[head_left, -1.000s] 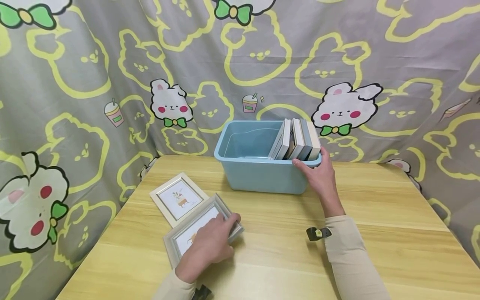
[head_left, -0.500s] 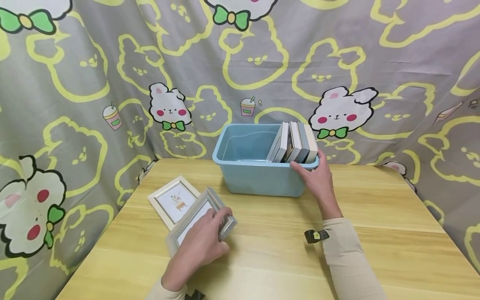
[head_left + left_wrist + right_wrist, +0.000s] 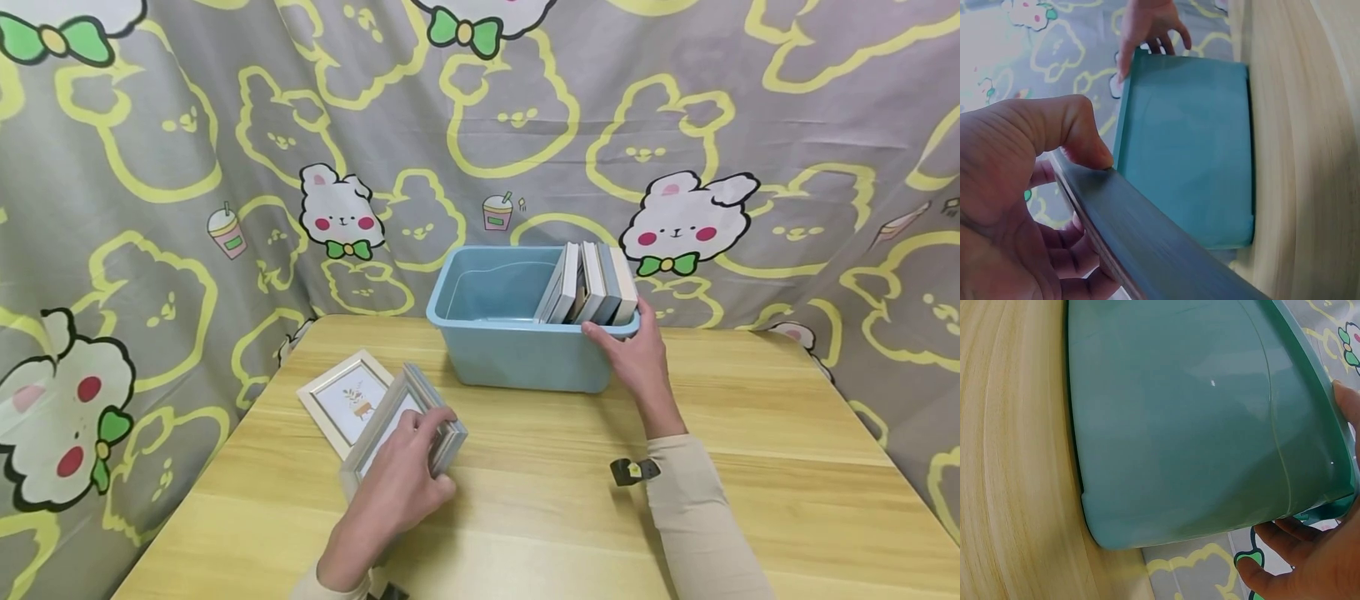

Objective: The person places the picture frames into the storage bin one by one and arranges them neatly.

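My left hand (image 3: 401, 479) grips a grey picture frame (image 3: 426, 392), which stands tilted at the left front of the table. In the left wrist view, the thumb (image 3: 1088, 140) presses the frame's edge, with the other fingers behind it. Partly behind this frame, a cream picture frame (image 3: 352, 408) with a potted-plant print lies flat. My right hand (image 3: 637, 358) holds the right front corner of a light blue plastic bin (image 3: 525, 358), thumb on the rim and fingers round the side. Inside the bin's right end, several frame-like pieces (image 3: 600, 287) lean on edge side by side.
The wooden table (image 3: 540, 500) carries the bin near its back edge. A grey curtain (image 3: 420, 100) with cartoon rabbits hangs close behind and along both sides. Black straps (image 3: 633, 472) sit by the wrists.
My left hand has tipped the grey frame up from lying nearly flat over the cream frame, uncovering part of it, and shifted slightly left. The right hand stays on the bin.
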Demonstrator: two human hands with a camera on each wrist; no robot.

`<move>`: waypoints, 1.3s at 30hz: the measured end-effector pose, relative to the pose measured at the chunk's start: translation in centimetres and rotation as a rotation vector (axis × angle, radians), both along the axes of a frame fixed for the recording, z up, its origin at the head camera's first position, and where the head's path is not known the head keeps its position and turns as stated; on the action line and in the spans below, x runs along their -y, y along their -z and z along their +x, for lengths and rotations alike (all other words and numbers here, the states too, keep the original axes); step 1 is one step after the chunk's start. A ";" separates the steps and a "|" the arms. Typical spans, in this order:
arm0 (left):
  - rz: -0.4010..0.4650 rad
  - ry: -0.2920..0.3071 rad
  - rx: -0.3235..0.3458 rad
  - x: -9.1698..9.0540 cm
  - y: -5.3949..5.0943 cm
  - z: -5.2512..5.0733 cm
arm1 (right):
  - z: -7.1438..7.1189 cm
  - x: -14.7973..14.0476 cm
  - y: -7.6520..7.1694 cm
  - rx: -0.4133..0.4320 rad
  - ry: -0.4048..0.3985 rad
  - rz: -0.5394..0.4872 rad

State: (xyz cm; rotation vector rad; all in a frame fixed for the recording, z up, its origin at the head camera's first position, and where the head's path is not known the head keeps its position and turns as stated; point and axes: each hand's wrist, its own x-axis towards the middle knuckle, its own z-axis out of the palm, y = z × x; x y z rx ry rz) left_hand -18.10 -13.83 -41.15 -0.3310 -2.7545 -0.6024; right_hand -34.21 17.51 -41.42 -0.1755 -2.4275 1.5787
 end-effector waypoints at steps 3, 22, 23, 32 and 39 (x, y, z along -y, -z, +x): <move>0.011 -0.013 -0.006 -0.1 -0.2 0.0 | -0.1 -0.1 -0.2 -0.006 0.004 0.005; 0.376 -0.035 -0.070 2.1 -1.2 0.1 | -0.2 -0.4 -0.8 0.005 0.006 -0.004; 0.394 -0.021 -0.087 2.3 -1.1 0.1 | -0.2 -0.4 -0.7 0.005 0.008 -0.004; 0.600 0.089 -0.153 3.3 -0.8 0.3 | -0.1 -0.2 -0.1 0.015 0.006 -0.017; 0.791 0.246 -0.195 3.3 -2.2 0.5 | -0.1 0.1 0.1 0.004 0.006 -0.024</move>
